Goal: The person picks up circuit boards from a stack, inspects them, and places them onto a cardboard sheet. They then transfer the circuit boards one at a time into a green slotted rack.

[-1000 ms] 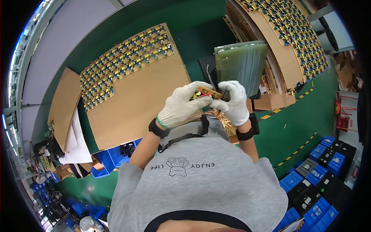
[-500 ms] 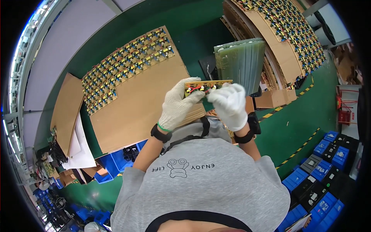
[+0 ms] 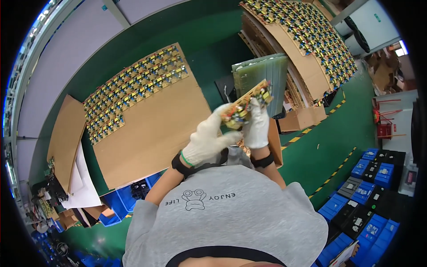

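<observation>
right hand (image 3: 256, 127) closed on the circuit board (image 3: 242, 109), one digit overlapping its crowded face right of middle; the remaining fingers are partly hidden. left hand (image 3: 204, 139) open, thumb spread well away from the fingers; the fingertips lie at the board's left end, but whether they bear on it cannot be told. the board is held in the air, tilted, its right end farther away, overlapping the pale green sheets (image 3: 249, 73) in view. drop hazard: with the right hand apparently carrying the load, a weak pinch could let the board swivel or fall toward the copper-coloured strands (image 3: 243, 147) near the body. damage hazard: pressure on the raised parts (image 3: 264, 95) rather than the edge could bend them; knit fabric could snag on sharp points. materials: the board is a stiff tan strip, studded with small yellow, red and dark parts. left glove (image 3: 200, 144): ribbed off-white knit, green hem. right glove (image 3: 258, 133): whiter and smoother. the sheets are flat, glossy and stacked. at left, a smooth brown cardboard sheet (image 3: 151, 129) carries tight rows of similar boards (image 3: 138, 89) on its far portion.
</observation>
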`<control>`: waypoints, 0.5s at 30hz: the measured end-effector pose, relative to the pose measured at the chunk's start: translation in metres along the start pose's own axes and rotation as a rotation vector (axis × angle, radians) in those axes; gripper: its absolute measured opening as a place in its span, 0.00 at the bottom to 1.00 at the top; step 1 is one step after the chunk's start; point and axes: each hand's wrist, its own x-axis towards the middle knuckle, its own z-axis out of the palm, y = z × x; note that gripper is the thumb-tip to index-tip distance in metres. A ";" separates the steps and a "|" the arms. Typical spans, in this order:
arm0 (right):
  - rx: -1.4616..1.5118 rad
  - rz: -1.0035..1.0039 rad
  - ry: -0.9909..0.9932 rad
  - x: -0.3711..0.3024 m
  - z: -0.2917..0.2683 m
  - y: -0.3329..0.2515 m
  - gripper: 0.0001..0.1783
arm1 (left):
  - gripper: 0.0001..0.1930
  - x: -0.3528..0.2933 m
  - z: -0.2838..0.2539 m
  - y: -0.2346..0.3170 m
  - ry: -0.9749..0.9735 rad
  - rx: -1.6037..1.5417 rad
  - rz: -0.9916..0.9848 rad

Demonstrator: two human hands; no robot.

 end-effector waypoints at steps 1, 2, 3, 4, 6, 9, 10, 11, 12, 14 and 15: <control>0.189 0.139 0.054 0.008 0.004 -0.020 0.23 | 0.35 -0.003 0.002 -0.005 -0.008 0.092 -0.048; 0.810 0.174 -0.362 0.047 -0.081 0.045 0.21 | 0.35 -0.002 0.006 -0.008 -0.037 0.181 -0.073; 0.286 0.029 -0.086 0.046 -0.063 0.025 0.19 | 0.35 -0.001 0.005 -0.016 -0.027 0.182 -0.079; -0.243 -0.122 0.191 0.043 -0.043 -0.002 0.17 | 0.33 -0.001 0.002 -0.021 -0.029 0.136 -0.113; -0.372 -0.132 0.236 0.050 -0.058 0.004 0.14 | 0.31 -0.001 -0.003 -0.024 -0.026 0.088 -0.152; -0.607 -0.343 0.182 0.064 -0.093 0.037 0.12 | 0.24 0.000 -0.005 -0.028 0.003 0.091 -0.116; -0.689 -0.392 0.194 0.066 -0.096 0.043 0.12 | 0.24 0.002 -0.005 -0.028 0.006 0.088 -0.119; -0.793 -0.464 0.205 0.070 -0.098 0.048 0.14 | 0.24 0.003 -0.006 -0.027 -0.036 0.095 -0.161; -0.795 -0.462 0.200 0.074 -0.099 0.053 0.14 | 0.24 0.004 -0.006 -0.026 -0.079 0.100 -0.203; -0.851 -0.576 0.265 0.080 -0.088 0.051 0.13 | 0.24 0.004 -0.007 -0.025 -0.101 0.097 -0.223; -0.895 -0.634 0.284 0.083 -0.087 0.052 0.12 | 0.23 0.004 -0.008 -0.026 -0.125 0.094 -0.238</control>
